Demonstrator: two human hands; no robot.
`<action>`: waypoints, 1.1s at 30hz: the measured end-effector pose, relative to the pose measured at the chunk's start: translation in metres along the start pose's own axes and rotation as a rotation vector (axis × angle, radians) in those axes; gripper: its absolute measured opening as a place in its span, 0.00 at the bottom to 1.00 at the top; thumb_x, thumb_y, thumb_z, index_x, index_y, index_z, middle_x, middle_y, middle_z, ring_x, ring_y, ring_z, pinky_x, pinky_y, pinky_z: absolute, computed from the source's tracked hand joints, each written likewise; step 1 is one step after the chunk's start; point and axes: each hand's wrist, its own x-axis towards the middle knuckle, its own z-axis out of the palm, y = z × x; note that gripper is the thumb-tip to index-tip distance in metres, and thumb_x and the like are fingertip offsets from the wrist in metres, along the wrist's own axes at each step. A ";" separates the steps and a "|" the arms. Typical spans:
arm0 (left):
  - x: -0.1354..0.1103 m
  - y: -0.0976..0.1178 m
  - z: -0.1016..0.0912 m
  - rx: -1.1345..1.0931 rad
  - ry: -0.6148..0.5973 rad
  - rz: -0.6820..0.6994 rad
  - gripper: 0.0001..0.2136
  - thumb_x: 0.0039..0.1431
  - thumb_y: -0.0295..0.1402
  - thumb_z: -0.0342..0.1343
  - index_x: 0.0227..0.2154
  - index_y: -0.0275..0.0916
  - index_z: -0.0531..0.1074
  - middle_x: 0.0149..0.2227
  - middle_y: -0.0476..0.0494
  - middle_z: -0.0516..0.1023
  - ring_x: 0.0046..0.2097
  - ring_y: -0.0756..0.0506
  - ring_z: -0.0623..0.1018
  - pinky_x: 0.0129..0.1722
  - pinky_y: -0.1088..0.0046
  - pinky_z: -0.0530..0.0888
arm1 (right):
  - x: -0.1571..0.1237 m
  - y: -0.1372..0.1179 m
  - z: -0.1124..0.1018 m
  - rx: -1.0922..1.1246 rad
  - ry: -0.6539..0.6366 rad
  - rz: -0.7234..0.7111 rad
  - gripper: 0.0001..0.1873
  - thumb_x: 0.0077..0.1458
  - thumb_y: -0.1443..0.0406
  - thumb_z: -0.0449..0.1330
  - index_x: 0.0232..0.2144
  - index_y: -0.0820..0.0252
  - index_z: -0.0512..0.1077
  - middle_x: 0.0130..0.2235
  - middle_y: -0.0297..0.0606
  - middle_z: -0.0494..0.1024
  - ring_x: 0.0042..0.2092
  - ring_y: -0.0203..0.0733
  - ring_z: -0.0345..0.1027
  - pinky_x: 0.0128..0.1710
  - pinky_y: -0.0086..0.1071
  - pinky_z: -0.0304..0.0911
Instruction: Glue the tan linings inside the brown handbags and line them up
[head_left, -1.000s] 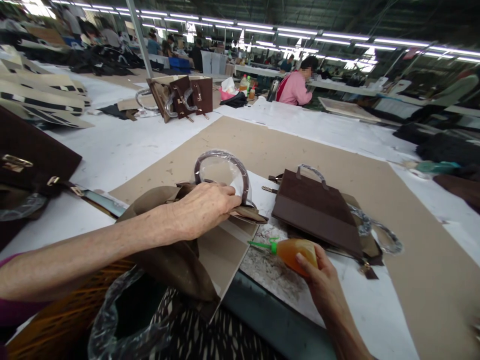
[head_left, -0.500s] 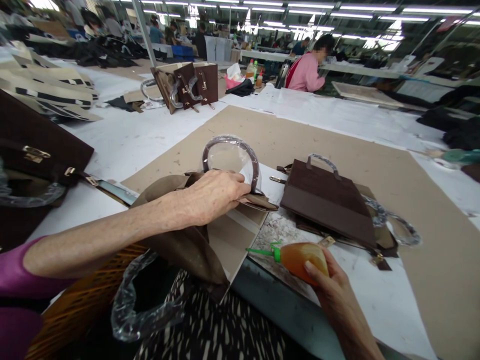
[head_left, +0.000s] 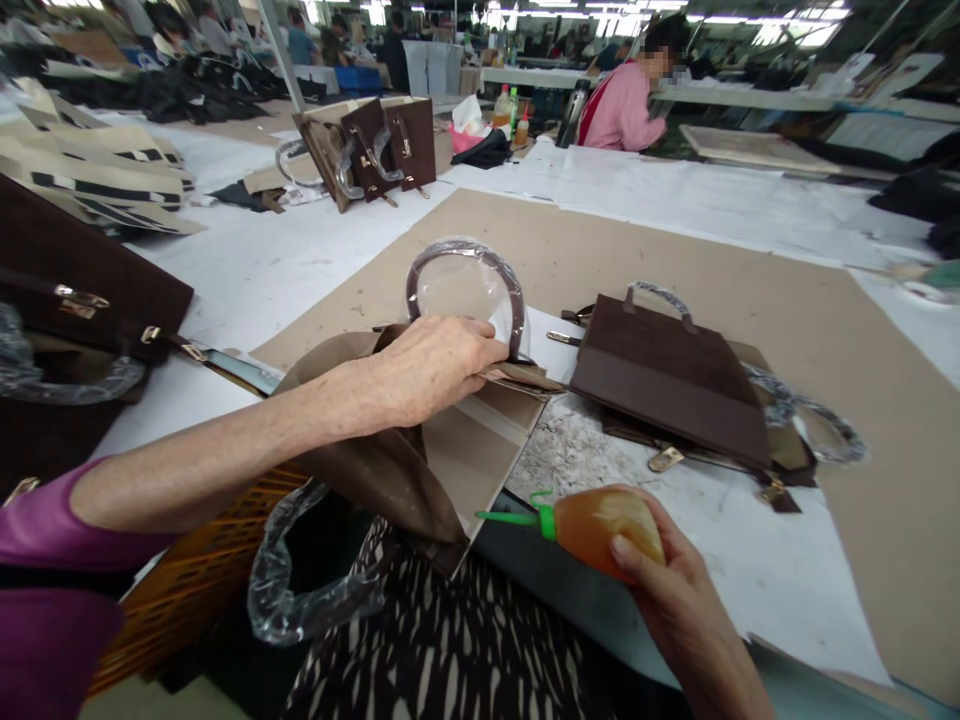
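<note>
My left hand (head_left: 450, 368) is closed on the upper edge of an unfinished handbag (head_left: 379, 485), beside its plastic-wrapped handle (head_left: 465, 246). The bag lies partly over the table edge and my lap, with brown lining folded back and a beige panel (head_left: 480, 450) exposed. A second wrapped handle (head_left: 281, 590) hangs below. In my right hand (head_left: 671, 570) is a squeeze bottle (head_left: 596, 528) of amber liquid, held on its side. Its thin green nozzle points left, close to the panel's lower right edge; whether it touches cannot be made out.
A dark brown handbag (head_left: 675, 380) lies to the right on brown card (head_left: 780, 290). More brown bags (head_left: 390, 145) stand at the back, and another (head_left: 82, 290) is at the left. An orange basket (head_left: 195, 580) sits below my left arm. A person in pink (head_left: 619, 110) sits across the table.
The bottle has moved slightly left and down relative to the bag, bringing its nozzle nearer the panel's lower edge. My left hand keeps its grip. The whole view has shifted a little.
</note>
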 end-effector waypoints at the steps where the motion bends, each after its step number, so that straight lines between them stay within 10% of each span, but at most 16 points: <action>1: 0.000 0.000 0.000 0.000 0.001 -0.001 0.05 0.60 0.27 0.51 0.33 0.34 0.72 0.35 0.43 0.74 0.38 0.44 0.75 0.33 0.71 0.68 | -0.001 0.001 0.000 -0.004 -0.010 -0.001 0.28 0.40 0.56 0.70 0.44 0.54 0.70 0.38 0.38 0.75 0.38 0.48 0.68 0.37 0.34 0.63; 33: 0.002 -0.007 0.009 0.023 0.085 0.028 0.07 0.58 0.28 0.51 0.38 0.36 0.72 0.34 0.44 0.74 0.37 0.47 0.75 0.33 0.73 0.68 | -0.040 -0.003 0.023 0.244 0.018 0.224 0.22 0.44 0.55 0.67 0.41 0.55 0.71 0.39 0.38 0.76 0.39 0.48 0.70 0.40 0.37 0.65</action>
